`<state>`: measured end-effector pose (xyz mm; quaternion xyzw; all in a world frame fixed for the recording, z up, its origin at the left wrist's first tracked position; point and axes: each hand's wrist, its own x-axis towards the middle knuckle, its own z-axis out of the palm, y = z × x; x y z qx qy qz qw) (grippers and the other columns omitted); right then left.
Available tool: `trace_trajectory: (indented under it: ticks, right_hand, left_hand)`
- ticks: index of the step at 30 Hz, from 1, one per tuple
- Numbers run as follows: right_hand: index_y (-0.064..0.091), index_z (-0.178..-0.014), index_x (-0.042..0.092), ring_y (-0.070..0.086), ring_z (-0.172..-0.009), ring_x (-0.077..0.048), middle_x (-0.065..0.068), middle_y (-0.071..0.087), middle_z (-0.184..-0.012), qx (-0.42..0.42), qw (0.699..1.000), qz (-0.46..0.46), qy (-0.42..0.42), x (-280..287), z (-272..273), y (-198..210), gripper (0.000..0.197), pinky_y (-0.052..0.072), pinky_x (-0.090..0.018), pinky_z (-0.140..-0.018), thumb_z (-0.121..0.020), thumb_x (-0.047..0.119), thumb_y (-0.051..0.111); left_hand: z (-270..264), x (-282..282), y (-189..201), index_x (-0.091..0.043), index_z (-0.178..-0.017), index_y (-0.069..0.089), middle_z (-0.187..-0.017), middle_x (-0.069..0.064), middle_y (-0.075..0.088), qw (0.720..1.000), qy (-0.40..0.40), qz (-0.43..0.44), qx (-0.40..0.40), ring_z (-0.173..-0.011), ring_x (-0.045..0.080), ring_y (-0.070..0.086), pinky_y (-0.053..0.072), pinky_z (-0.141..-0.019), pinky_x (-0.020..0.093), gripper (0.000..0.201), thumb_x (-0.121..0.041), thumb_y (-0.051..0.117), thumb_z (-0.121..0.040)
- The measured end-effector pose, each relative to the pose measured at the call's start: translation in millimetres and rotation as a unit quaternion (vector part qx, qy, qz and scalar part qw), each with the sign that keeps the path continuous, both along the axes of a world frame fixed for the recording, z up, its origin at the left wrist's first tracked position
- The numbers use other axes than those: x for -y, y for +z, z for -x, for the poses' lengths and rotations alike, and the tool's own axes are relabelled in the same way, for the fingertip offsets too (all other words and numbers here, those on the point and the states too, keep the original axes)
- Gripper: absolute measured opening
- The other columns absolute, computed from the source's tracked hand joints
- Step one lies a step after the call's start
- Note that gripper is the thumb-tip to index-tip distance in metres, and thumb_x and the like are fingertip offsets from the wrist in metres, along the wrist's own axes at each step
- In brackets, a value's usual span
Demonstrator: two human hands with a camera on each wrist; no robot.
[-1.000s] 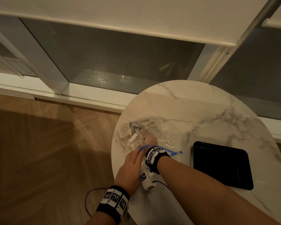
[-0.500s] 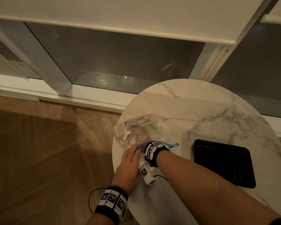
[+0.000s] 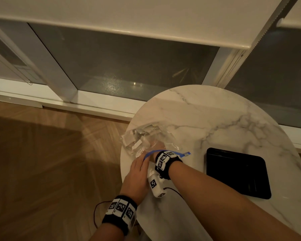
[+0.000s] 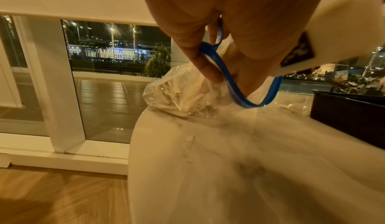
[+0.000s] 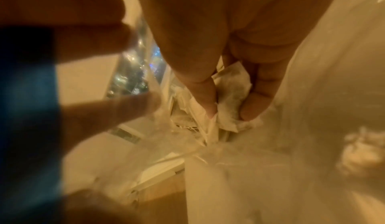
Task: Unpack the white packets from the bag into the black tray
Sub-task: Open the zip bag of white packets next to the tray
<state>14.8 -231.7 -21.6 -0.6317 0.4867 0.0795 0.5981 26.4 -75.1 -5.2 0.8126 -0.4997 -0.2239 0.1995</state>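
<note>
Currently your right hand [image 5: 225, 49] is inside the clear plastic bag [image 3: 142, 136], its thumb and fingers [image 5: 258, 94] pinching one crumpled white packet [image 5: 231, 96]. From the head view only the wrist band and a blurred shape of that hand show through the plastic. Your left hand [image 3: 137, 174] pinches the bag's blue zip rim [image 4: 229, 79] between thumb and fingertips, lifting the mouth open around your right wrist; the rim loops over the wrist band in the head view.

Further white packets [image 4: 177, 96] lie heaped in the far end of the bag, which rests on the left part of the round marble table [image 3: 233, 119], partly overhanging its edge. The black tray [image 3: 236, 173] sits flat on the table to the right of your right forearm, well apart from the bag. No packet can be seen in the tray from the head view; its interior is dark and detail is hard to judge.

Beyond the table are a wooden floor [image 3: 42, 162] and a window [image 3: 129, 66] with a lowered blind [image 3: 111, 13].
</note>
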Motion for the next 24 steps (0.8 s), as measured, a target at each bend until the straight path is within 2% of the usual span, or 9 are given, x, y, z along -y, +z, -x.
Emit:
trace_trajectory:
  ticks: [2,5,11,14,16,18,20,22,24]
  right_hand:
    - [0.055,-0.084,0.016,0.055,-0.083,-0.022,-0.004,0.054,-0.085,-0.08,0.992,0.059,0.072,-2.2,7.3,22.1,0.021,0.047,-0.032,-0.084,-0.102,0.017,0.045]
    - [0.058,-0.075,0.013,0.05,-0.059,-0.018,-0.002,0.05,-0.065,-0.147,0.971,0.131,0.132,-6.7,26.9,44.5,0.023,0.045,-0.027,-0.058,-0.097,0.017,0.051]
    - [0.069,-0.07,0.01,0.07,-0.062,-0.02,-0.007,0.07,-0.069,-0.031,0.998,0.057,-0.018,-16.5,99.7,61.9,0.012,0.059,-0.029,-0.055,-0.08,0.016,0.068]
    - [0.073,-0.084,0.006,0.072,-0.071,-0.028,-0.013,0.073,-0.079,0.042,0.997,-0.039,-0.046,-25.4,151.4,78.0,0.009,0.061,-0.039,-0.063,-0.076,0.009,0.076]
    - [0.073,-0.089,0.005,0.071,-0.07,-0.024,-0.01,0.072,-0.078,0.079,0.993,-0.071,-0.047,-23.7,182.4,83.4,0.011,0.059,-0.034,-0.061,-0.079,0.007,0.076]
    - [0.073,-0.092,0.002,0.068,-0.066,-0.019,-0.008,0.07,-0.074,0.104,0.99,-0.076,-0.064,-20.2,213.6,89.3,0.013,0.056,-0.03,-0.057,-0.081,0.009,0.076]
    - [0.07,-0.096,-0.005,0.068,-0.065,-0.019,-0.009,0.069,-0.074,0.133,0.985,-0.071,-0.088,-17.3,237.4,90.7,0.021,0.056,-0.031,-0.057,-0.082,0.01,0.076]
    - [0.069,-0.098,-0.008,0.067,-0.065,-0.02,-0.012,0.068,-0.076,0.156,0.98,-0.062,-0.104,-14.8,260.4,92.9,0.026,0.056,-0.033,-0.058,-0.082,0.011,0.076]
    - [0.07,-0.099,-0.005,0.067,-0.068,-0.02,-0.012,0.069,-0.077,0.172,0.979,-0.063,-0.093,-12.9,278.1,95.1,0.025,0.057,-0.033,-0.06,-0.082,0.012,0.076]
  left_hand:
    - [3.0,1.4,-2.5,-0.022,-0.158,0.017,-0.164,-0.001,0.016,1.0,-0.002,0.013,-0.006,-0.15,0.018,0.019,0.03,-0.112,0.024,0.082,-0.015,0.063,-0.09]
    - [6.4,6.7,-3.3,-0.018,-0.154,0.024,-0.163,0.003,0.02,0.999,-0.008,0.025,0.022,-0.149,0.021,0.025,0.024,-0.113,0.022,0.093,-0.001,0.073,-0.078]
    - [13.3,8.8,1.4,-0.021,-0.155,0.021,-0.163,-0.002,0.017,0.998,-0.014,0.05,0.02,-0.148,0.019,0.026,0.018,-0.113,0.018,0.101,0.004,0.073,-0.073]
    - [28.8,3.5,7.8,-0.025,-0.156,0.02,-0.157,-0.016,0.013,0.995,-0.039,0.089,-0.002,-0.144,0.007,0.021,0.016,-0.115,0.016,0.099,-0.001,0.074,-0.077]
    - [39.1,-4.9,10.1,-0.03,-0.154,0.022,-0.154,-0.019,0.015,0.994,-0.049,0.092,-0.016,-0.142,0.008,0.023,0.022,-0.119,0.023,0.098,-0.004,0.077,-0.078]
    - [51.6,-15.3,10.9,-0.028,-0.149,0.036,-0.157,-0.004,0.026,0.996,-0.053,0.054,0.043,-0.142,0.025,0.03,0.039,-0.114,0.048,0.089,-0.012,0.081,-0.075]
    - [65.7,-26.9,17.6,-0.027,-0.134,0.055,-0.153,0.009,0.039,0.989,-0.025,0.042,0.137,-0.14,0.038,0.033,0.038,-0.103,0.06,0.066,-0.029,0.081,-0.073]
    - [90.1,-33.7,32.4,-0.03,-0.116,0.064,-0.146,0.007,0.046,0.98,0.012,0.102,0.171,-0.139,0.036,0.035,0.028,-0.1,0.05,0.045,-0.04,0.073,-0.074]
    - [115.5,-32.0,52.8,-0.03,-0.112,0.065,-0.139,-0.001,0.05,0.981,0.032,0.169,0.088,-0.132,0.022,0.043,0.03,-0.101,0.038,0.037,-0.047,0.065,-0.079]
